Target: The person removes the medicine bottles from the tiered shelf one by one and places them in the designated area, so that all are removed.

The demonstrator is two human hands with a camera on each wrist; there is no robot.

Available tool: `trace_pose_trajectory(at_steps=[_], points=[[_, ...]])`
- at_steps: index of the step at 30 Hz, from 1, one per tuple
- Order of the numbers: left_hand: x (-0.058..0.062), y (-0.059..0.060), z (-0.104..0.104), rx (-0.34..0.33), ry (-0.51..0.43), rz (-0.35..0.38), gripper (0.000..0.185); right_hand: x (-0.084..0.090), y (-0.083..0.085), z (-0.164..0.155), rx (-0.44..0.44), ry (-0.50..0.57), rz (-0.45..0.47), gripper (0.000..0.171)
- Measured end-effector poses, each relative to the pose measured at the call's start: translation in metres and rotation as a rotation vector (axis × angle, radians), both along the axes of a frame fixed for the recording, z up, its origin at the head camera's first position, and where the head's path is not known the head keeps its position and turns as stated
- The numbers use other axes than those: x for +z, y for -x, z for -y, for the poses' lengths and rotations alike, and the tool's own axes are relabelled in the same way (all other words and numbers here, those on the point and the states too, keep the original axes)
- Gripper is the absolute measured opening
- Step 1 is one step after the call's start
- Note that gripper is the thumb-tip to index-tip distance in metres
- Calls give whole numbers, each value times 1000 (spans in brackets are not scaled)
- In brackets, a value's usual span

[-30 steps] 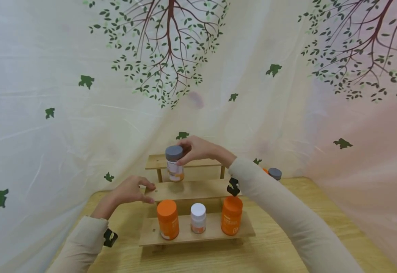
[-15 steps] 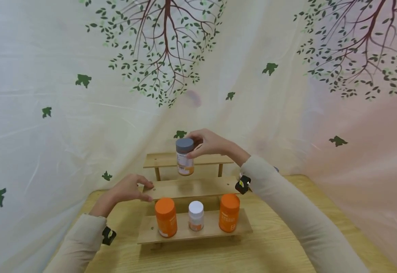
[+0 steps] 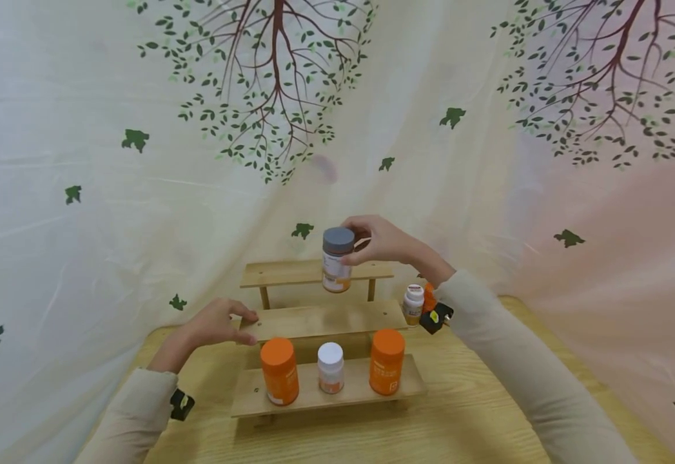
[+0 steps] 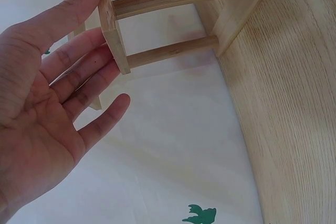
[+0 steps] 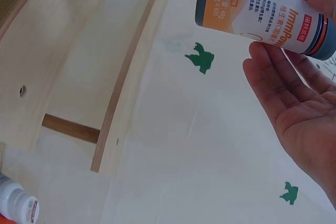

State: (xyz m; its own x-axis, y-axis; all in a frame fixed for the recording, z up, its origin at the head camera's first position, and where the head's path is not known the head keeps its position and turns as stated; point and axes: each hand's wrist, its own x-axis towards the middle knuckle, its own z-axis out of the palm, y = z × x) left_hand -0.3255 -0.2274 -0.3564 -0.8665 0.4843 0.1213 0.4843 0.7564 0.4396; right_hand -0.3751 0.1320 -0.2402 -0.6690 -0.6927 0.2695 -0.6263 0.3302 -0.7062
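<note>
Placed: 3 bottles (image 3: 330, 370), rack (image 3: 320, 320) front edge. Unplaced: 1 grey-lidded jar (image 3: 336, 270), right hand (image 3: 386, 241) grasping. Left hand (image 3: 214, 322) pinching rack's left edge.

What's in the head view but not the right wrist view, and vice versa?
Head view, not right wrist: the left hand, two orange jars and a small white bottle on the lowest tier. Right wrist, not head: legible ImmPow lettering. Both: the right hand, the gray-lidded jar it holds, and the wooden stand.
</note>
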Motion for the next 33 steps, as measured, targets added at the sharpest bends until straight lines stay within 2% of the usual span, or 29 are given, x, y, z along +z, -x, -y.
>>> trace_pose_trajectory(at_steps=[11, 20, 25, 33], points=[[-3, 1, 1, 16, -17, 20, 46, 1, -9, -39, -61, -1, -6, 41], [-2, 1, 3, 2, -13, 8, 46, -4, -12, -73, -149, -21, -26, 43], [-2, 2, 3, -1, -16, 10, 45, -2, -20, -89, -177, -31, -47, 40], [-3, 4, 4, 4, -14, 20, 44, -14, -14, -120, -228, -11, -32, 42]])
